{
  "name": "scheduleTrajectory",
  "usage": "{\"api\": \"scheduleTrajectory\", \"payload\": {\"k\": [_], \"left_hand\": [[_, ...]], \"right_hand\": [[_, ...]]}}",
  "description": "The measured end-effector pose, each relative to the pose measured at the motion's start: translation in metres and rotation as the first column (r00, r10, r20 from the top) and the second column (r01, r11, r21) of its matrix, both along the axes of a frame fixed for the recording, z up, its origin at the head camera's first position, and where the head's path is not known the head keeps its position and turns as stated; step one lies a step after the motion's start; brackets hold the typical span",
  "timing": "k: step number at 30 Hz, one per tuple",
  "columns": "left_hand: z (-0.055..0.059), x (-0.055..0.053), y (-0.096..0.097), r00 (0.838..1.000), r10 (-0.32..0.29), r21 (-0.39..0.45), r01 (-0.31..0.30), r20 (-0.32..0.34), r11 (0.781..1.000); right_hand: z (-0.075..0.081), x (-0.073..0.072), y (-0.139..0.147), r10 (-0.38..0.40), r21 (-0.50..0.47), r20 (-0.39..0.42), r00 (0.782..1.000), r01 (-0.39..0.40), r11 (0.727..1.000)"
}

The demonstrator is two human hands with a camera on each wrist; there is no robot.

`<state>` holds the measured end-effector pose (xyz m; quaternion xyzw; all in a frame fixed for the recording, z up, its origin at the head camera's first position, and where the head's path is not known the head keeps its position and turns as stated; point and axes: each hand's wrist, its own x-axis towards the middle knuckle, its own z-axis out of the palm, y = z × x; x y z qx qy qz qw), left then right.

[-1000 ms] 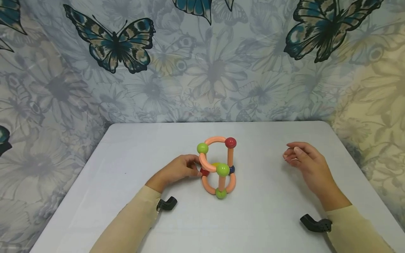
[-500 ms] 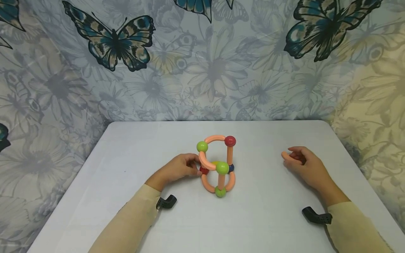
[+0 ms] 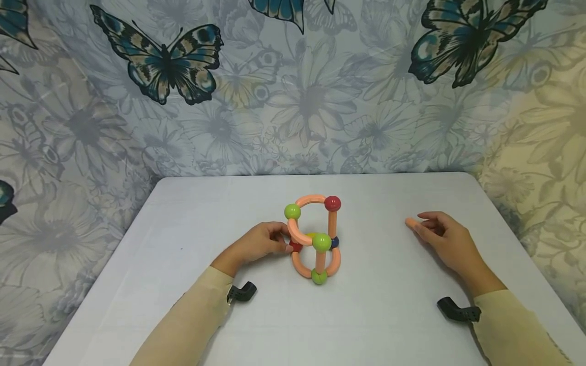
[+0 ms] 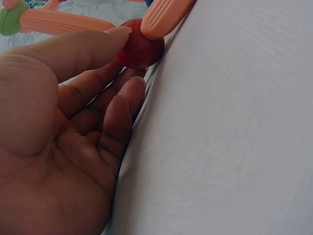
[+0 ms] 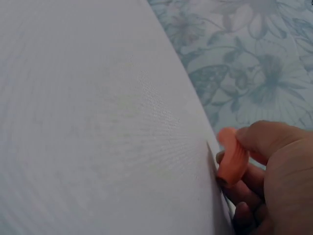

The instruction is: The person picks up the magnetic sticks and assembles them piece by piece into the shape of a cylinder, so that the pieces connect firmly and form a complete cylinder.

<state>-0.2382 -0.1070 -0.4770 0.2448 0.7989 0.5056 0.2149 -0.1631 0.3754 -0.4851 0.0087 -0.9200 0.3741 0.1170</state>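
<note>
A frame of orange rods and coloured balls, like a ball-and-stick building toy, stands mid-table. Green balls (image 3: pixel 322 242) and a red ball (image 3: pixel 332 203) form its upper corners, joined by curved rods (image 3: pixel 299 235). Below are a blue ball (image 3: pixel 335 242), a green ball (image 3: pixel 319 276) and a lower red ball (image 4: pixel 142 51). My left hand (image 3: pixel 258 245) pinches that lower red ball between thumb and fingers, close to the tabletop. Away to the right, my right hand (image 3: pixel 450 249) pinches a short curved orange rod (image 5: pixel 234 156) low over the table. Part of the yellow piece (image 3: pixel 312 236) is hidden behind the frame.
The white table (image 3: pixel 375 315) reaches back to a wall covered with butterfly-and-flower cloth (image 3: pixel 311 101). Black curved wrist mounts (image 3: pixel 458 310) stick out inward from both beige sleeves (image 3: pixel 183 317).
My right hand has turned and now holds a curved orange rod, which was not visible in it a second ago. The left hand and the frame have stayed in place.
</note>
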Motion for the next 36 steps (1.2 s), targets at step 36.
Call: {"api": "scheduleTrajectory", "payload": {"k": [36], "left_hand": [[0.024,0.0,-0.016,0.994,0.09,0.054,-0.094,0.057,0.994]], "right_hand": [[0.021,0.008,-0.03,0.278,-0.446,0.024,0.96,-0.239,0.863]]}}
